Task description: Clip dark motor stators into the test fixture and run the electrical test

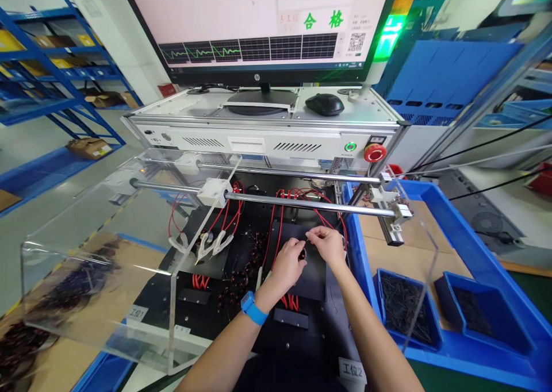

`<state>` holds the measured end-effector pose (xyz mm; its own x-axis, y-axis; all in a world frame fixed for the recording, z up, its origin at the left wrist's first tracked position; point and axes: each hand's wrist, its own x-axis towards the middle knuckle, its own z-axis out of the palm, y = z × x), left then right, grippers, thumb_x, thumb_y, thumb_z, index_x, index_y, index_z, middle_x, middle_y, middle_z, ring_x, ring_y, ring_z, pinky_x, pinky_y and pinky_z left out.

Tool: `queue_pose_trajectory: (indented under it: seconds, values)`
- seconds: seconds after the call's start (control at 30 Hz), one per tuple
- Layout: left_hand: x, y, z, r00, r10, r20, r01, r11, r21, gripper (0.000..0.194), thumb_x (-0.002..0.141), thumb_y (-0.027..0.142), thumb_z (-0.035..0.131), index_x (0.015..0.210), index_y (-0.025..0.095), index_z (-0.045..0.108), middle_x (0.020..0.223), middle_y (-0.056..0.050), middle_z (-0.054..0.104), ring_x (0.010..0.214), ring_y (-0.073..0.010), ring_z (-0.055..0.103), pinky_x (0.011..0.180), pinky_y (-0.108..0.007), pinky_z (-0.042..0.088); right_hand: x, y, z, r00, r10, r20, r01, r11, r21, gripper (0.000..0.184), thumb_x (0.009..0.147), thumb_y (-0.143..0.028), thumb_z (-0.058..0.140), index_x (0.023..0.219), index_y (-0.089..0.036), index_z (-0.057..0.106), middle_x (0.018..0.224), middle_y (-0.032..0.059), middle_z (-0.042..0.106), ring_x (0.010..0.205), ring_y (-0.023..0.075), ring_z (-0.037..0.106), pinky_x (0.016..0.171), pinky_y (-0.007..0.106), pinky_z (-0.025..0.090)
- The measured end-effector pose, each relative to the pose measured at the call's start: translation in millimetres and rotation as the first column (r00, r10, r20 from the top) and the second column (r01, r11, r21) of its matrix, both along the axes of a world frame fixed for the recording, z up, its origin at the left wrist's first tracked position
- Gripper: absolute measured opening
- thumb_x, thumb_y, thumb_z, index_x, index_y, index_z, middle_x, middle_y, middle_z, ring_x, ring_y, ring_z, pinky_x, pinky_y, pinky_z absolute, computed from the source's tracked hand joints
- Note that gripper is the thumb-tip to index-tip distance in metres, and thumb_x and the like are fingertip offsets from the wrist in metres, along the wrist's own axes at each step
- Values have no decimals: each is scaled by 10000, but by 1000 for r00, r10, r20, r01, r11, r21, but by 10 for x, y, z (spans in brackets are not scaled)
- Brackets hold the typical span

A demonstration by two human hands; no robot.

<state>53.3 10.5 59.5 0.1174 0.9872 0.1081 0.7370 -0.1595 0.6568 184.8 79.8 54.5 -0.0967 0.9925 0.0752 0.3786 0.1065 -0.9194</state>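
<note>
My left hand, with a blue band on its wrist, is closed around a small dark wound coil. The fingers cover most of that part. Just to its right, my right hand pinches at a thin wire end rising from the coil. Both hands are over a black square plate on the black work surface. Red leads run down beside my left hand. Further left, white-handled clips lie over another plate, and a heap of copper-and-black coils sits between the plates.
A clear hinged cover stands at the left. Two metal rods cross above the bench. At the right, a blue tray holds bins of dark small parts. Behind are a monitor, a mouse and a red stop button.
</note>
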Motion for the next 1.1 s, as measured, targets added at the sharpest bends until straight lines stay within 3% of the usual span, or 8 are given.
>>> queue_pose_trajectory:
  seconds: [0.53, 0.73, 1.0, 1.1]
  values:
    - [3, 8, 27, 1000, -3, -19, 3, 1000, -12, 479, 677, 47, 628, 1125, 174, 516, 1033, -56, 519, 972, -200, 519, 896, -360, 451, -11, -30, 43, 999, -7, 39, 7, 1000, -14, 174, 684, -369, 594, 629, -209, 637, 563, -1, 618, 529, 152, 548, 521, 249, 389]
    - [9, 5, 26, 999, 8, -36, -8, 1000, -14, 437, 676, 46, 623, 1085, 167, 528, 1016, -58, 521, 973, -208, 515, 883, -366, 451, -14, -34, -25, 995, 74, 61, -71, 996, -54, 212, 679, -397, 587, 611, -201, 635, 535, -8, 589, 502, 134, 514, 491, 234, 368]
    - [8, 12, 35, 999, 13, -39, -15, 999, -29, 424, 675, 50, 627, 1074, 162, 535, 1013, -55, 526, 964, -203, 518, 876, -355, 448, -12, -62, -72, 993, 61, 99, -62, 998, 9, 296, 703, -431, 576, 551, -177, 567, 501, -22, 527, 476, 108, 448, 473, 223, 322]
    - [4, 11, 36, 1000, 4, -30, -5, 1000, -27, 451, 678, 46, 622, 1101, 170, 528, 1023, -52, 525, 950, -192, 525, 879, -346, 447, 28, -102, -80, 997, 26, 71, -29, 999, 34, 287, 750, -424, 529, 626, -178, 610, 560, -4, 580, 514, 127, 497, 504, 238, 360]
